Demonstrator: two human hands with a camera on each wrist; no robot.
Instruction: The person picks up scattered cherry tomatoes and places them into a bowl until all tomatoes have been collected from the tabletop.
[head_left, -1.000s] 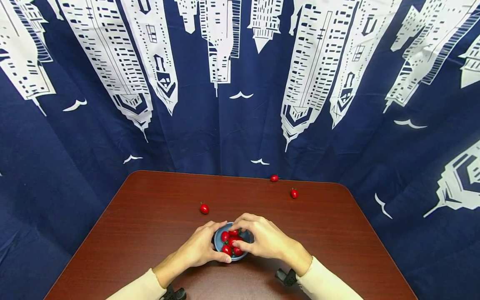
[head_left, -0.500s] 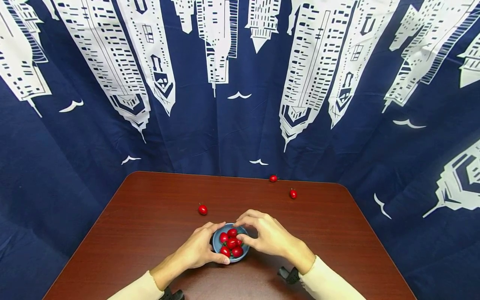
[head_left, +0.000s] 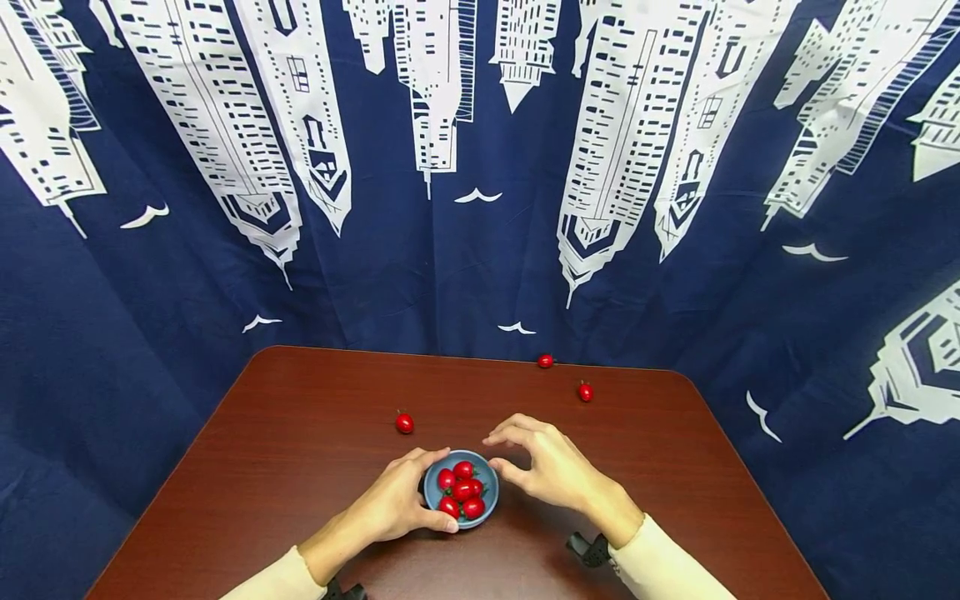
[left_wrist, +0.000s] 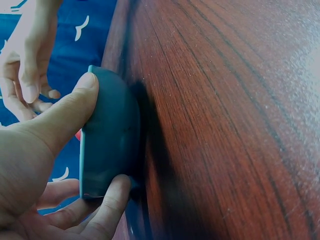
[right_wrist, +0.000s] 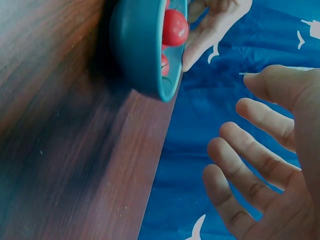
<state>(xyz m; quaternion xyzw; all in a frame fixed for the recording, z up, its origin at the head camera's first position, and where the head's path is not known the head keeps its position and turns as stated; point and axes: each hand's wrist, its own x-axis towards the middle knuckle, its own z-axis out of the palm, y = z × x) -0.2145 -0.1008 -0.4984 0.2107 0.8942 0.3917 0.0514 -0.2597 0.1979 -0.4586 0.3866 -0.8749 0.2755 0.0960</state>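
Note:
A small blue bowl near the front of the table holds several red cherry tomatoes. My left hand grips the bowl from its left side; in the left wrist view the thumb lies on the near rim and the fingers curl round the far wall of the bowl. Just right of the bowl is my right hand, its fingers spread and bent a little with nothing between them. The right wrist view shows that hand apart from the bowl.
Three loose cherry tomatoes lie on the brown wooden table: one tomato beyond the bowl to the left, another at the back right, and a third at the far edge. A blue curtain with white buildings hangs behind.
My right hand has let go of a tomato in the bowl and drawn back up and to the right, its fingers opening. My left hand keeps its grip on the bowl.

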